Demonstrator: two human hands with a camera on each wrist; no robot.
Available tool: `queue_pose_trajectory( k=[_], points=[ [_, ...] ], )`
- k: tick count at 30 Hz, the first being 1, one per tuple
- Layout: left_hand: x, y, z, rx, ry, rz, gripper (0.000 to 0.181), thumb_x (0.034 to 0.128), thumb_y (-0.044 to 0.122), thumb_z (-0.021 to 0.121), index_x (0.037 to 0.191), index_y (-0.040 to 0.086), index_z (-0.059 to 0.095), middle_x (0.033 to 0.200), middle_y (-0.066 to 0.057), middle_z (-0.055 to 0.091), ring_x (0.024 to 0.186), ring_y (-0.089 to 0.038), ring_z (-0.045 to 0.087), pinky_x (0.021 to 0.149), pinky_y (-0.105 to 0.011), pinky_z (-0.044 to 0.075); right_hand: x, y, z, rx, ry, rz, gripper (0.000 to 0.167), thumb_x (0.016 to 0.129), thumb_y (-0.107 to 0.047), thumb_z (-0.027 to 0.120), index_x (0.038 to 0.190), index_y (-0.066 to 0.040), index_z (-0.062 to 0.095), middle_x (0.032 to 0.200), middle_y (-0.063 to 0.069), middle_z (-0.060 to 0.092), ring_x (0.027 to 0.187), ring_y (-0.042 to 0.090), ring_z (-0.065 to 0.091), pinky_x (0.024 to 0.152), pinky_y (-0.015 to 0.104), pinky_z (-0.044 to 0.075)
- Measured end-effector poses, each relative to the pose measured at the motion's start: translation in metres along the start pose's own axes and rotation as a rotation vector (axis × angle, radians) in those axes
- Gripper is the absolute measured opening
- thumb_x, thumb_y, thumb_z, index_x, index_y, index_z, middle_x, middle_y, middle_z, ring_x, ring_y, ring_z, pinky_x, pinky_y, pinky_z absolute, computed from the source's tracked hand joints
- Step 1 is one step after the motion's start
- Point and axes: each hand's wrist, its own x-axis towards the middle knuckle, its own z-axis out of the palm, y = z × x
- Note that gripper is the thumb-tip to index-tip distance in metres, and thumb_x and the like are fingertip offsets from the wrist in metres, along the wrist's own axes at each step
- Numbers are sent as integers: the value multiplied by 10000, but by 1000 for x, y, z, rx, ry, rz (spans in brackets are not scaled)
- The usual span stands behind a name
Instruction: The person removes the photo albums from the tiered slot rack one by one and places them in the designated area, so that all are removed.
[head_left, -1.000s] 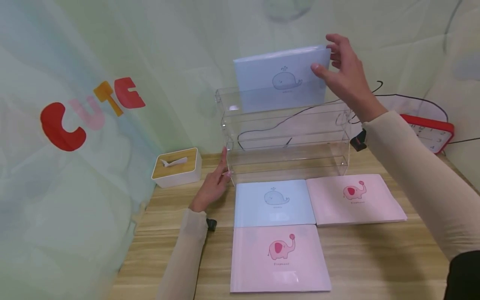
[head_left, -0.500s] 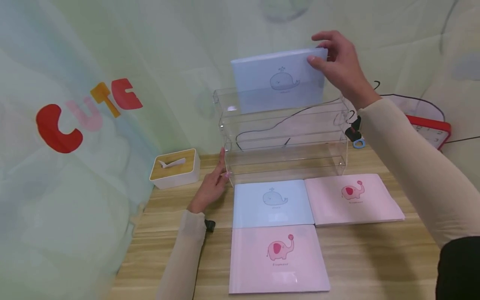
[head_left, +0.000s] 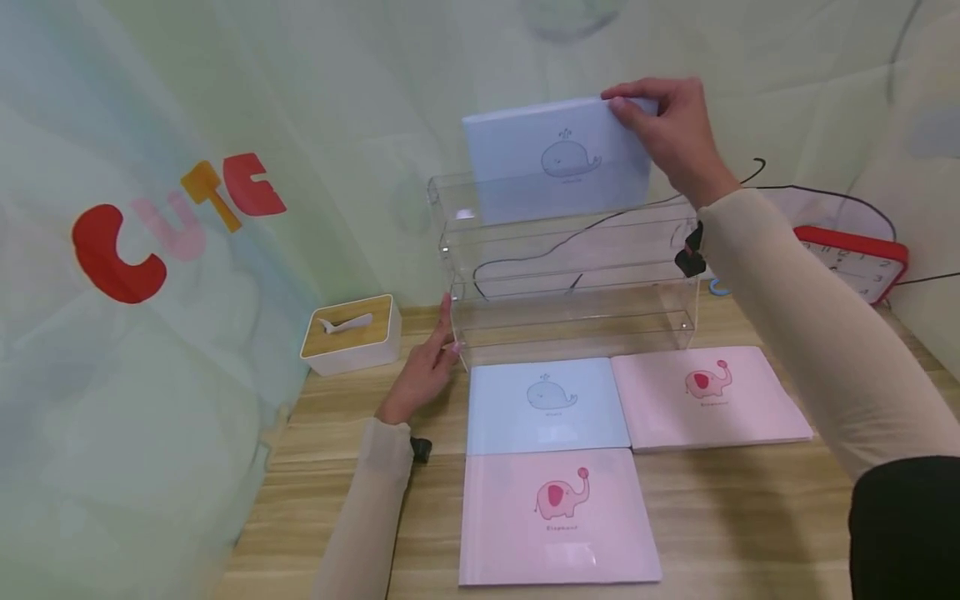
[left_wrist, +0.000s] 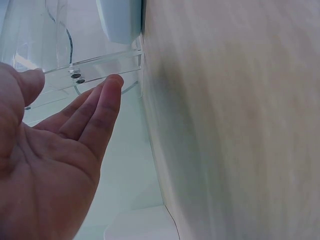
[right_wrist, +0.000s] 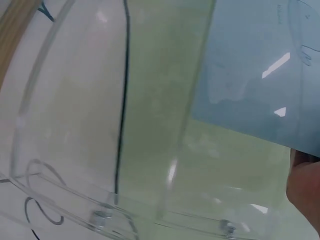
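Observation:
A light-blue booklet with a whale drawing [head_left: 558, 158] stands upright in the top tier of a clear acrylic rack [head_left: 573, 333]. My right hand [head_left: 678, 137] pinches its top edge near the right corner, thumb on the front and fingers behind. In the right wrist view only part of the right hand [right_wrist: 305, 192] shows beside the booklet [right_wrist: 245, 75]. Low at the rack's left side, my left hand [head_left: 422, 377] touches the panel with its fingers extended. The left wrist view shows that left hand [left_wrist: 60, 155] with straight fingers by the screwed clear panel.
Before the rack lie another blue whale booklet [head_left: 550, 421], a pink elephant booklet [head_left: 558, 546] and a second pink elephant booklet [head_left: 750, 417]. A tissue box [head_left: 352, 333] stands at the left on the wooden table [head_left: 322, 500]. A red clock [head_left: 855, 262] is at the right.
My right hand has slid left along the blue booklet's top edge and closed from a loose hold into a pinch. The left hand keeps its place against the rack.

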Motion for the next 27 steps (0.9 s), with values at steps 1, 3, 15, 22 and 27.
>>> queue_pose_trajectory(
  k=[1,3,15,22,27],
  points=[
    [0,0,0,0,4,4,840,1161,220,474,1714,375,-139,1537,-304,581,1377,-444,643,1146,-621,514,0,2,0,8,7,-9,216,1031,-198,733,1207,-117,831,1206,-22,784,1076,140,719,984,260,561],
    [1,0,1,0,5,5,843,1160,222,476,1712,384,-140,1524,-308,593,1372,-446,646,1150,-620,511,0,6,1,24,21,-28,204,1023,-187,743,1191,-115,836,1190,-24,790,1068,133,720,981,257,566],
    [2,1,1,-2,-18,-27,837,1165,256,463,1702,412,-161,1591,-277,541,1409,-458,613,1213,-630,449,2,11,9,35,133,6,171,1025,-103,723,1119,-144,860,1104,-81,798,1065,103,719,1019,289,574],
    [3,0,2,1,2,6,846,1159,240,481,1711,389,-143,1632,-250,504,1386,-444,636,1163,-618,502,6,8,24,-2,279,54,159,1032,-128,721,1067,-179,867,1105,-59,829,1054,72,725,1047,268,558],
    [5,-1,3,9,18,30,841,1153,200,491,1724,362,-105,1575,-264,566,1340,-430,673,1117,-606,539,7,4,26,-35,327,22,175,1039,-116,708,1045,-180,871,1075,-72,835,1032,56,716,1002,238,540]
  ],
)
